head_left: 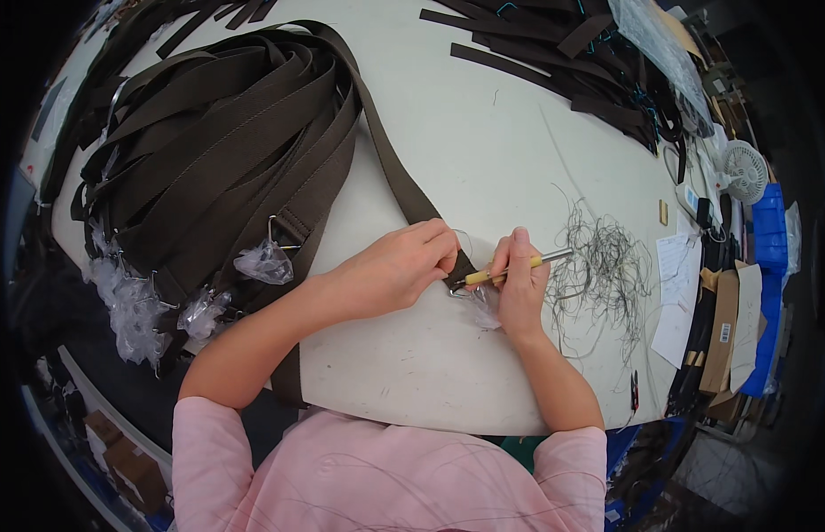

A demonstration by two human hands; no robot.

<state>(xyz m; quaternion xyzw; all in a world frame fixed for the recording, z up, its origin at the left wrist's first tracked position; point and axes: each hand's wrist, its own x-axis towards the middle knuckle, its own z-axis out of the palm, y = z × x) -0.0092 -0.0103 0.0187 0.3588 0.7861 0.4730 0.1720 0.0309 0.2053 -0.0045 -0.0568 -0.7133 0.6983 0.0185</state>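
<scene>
A dark brown webbing strap (396, 168) runs from a large heap of folded straps (226, 133) to my hands. Its near end bears a metal buckle (459, 291) and a piece of clear plastic wrap (485, 308). My left hand (417, 262) is closed in a pinch over the strap's end; what its fingertips hold is hidden. A thin thread curves just beyond them. In my right hand (520, 288) is a slim pen-like tool with a yellow handle (477, 277) and a silver back end. Its dark point touches or nearly touches the strap by the buckle.
To the right lies a tangle of loose dark threads (603, 275), with small snips (635, 390) near the table edge. More dark straps (563, 53) lie at the back. Papers (674, 306), a white fan (743, 167) and blue bins (769, 230) line the right side.
</scene>
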